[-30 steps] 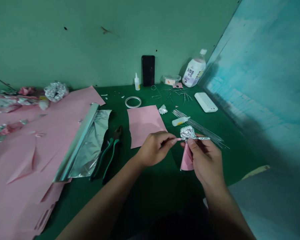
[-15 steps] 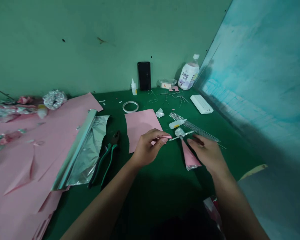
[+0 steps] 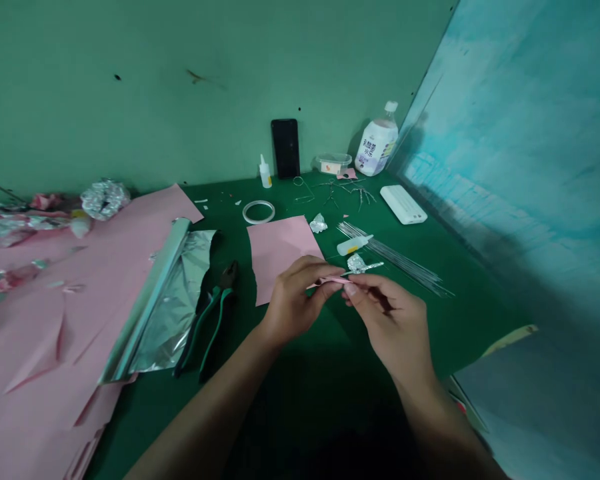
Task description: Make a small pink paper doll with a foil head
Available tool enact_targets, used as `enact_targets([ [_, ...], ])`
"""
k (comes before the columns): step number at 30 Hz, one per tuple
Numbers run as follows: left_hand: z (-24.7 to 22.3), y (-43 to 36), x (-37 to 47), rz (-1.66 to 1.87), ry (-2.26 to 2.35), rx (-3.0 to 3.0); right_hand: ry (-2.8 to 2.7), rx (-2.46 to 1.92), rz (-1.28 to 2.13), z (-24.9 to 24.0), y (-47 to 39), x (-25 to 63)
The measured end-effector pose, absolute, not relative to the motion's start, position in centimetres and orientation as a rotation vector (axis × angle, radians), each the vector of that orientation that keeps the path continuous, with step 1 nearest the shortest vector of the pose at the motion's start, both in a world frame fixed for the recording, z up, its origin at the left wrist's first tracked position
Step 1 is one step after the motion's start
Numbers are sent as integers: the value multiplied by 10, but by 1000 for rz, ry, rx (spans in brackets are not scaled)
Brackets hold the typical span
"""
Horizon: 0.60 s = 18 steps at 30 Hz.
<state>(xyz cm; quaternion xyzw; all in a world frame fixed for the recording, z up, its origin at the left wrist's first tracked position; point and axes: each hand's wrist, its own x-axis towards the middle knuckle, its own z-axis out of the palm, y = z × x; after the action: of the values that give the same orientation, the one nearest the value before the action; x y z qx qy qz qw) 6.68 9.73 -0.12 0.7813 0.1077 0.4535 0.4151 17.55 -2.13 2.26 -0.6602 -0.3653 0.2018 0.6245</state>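
Observation:
My left hand point(image 3: 297, 297) pinches a narrow folded piece of pink paper point(image 3: 337, 280) between thumb and fingers. At its other end, my right hand point(image 3: 395, 317) grips the same paper with thumb and forefinger, so the two hands nearly meet. Just beyond the fingertips lies a crumpled foil piece point(image 3: 356, 264) with a thin foil-wrapped stem pointing right. Behind it are a small glue bottle point(image 3: 354, 245) on its side and a bundle of thin metal wires point(image 3: 405, 261). A pink paper sheet point(image 3: 280, 250) lies flat, partly covered by my left hand.
Green-handled pliers point(image 3: 220, 300), a foil roll point(image 3: 150, 300) and large pink sheets point(image 3: 55, 347) spread leftward. Toward the wall stand a phone point(image 3: 285, 148), an upright glue bottle point(image 3: 265, 173), a drink bottle point(image 3: 377, 143) and a plastic tub point(image 3: 333, 163). A tape roll point(image 3: 259, 221) and white power bank point(image 3: 403, 204) lie nearer.
My right hand has moved left and closed on the pink paper held by my left hand. The pink cone with foil at its end, seen beside my right hand before, no longer shows.

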Motion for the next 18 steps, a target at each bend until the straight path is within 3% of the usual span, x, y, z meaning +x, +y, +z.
enact_targets([
  [7,-9,97,71,762,195,1166,-806,-1370,479,21,-23,174],
  [18,1,94,71,729,182,1096,-774,-1330,622,11,-23,171],
])
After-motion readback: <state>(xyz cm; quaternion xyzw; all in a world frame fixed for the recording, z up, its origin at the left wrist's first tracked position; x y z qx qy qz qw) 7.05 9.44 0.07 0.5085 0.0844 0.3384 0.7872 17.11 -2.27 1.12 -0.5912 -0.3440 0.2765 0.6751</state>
